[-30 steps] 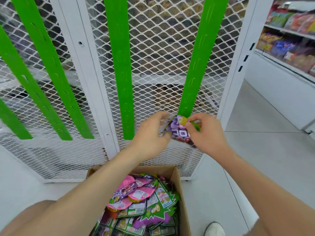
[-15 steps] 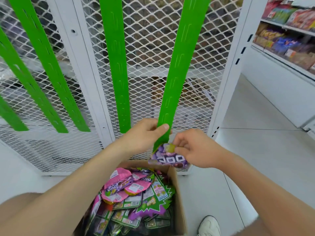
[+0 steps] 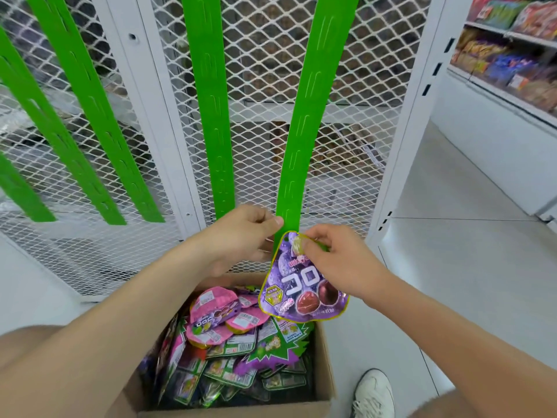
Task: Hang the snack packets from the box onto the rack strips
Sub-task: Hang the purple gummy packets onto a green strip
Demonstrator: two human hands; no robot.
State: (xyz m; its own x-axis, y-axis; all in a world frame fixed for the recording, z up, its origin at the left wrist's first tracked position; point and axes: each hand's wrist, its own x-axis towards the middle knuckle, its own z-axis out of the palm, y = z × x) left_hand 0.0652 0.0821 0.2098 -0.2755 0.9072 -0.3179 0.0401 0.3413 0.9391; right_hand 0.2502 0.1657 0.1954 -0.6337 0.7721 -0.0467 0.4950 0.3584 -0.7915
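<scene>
A purple snack packet (image 3: 301,285) hangs face-on at the bottom end of the rightmost green rack strip (image 3: 304,140). My right hand (image 3: 334,260) pinches the packet's top at the strip's lowest tab. My left hand (image 3: 241,236) grips the strip's lower left edge with the thumb on its front. Below them an open cardboard box (image 3: 327,375) holds several pink, green and purple packets (image 3: 223,321).
Several more green strips (image 3: 208,110) hang on the white mesh rack (image 3: 355,122). A white upright post (image 3: 404,146) stands right of it, then a shelf of goods (image 3: 506,64). My white shoe (image 3: 373,393) rests on the floor beside the box.
The packet has turned to face me and now hangs lower over the box. My left hand has taken hold of the strip's lower end. The view has tilted down.
</scene>
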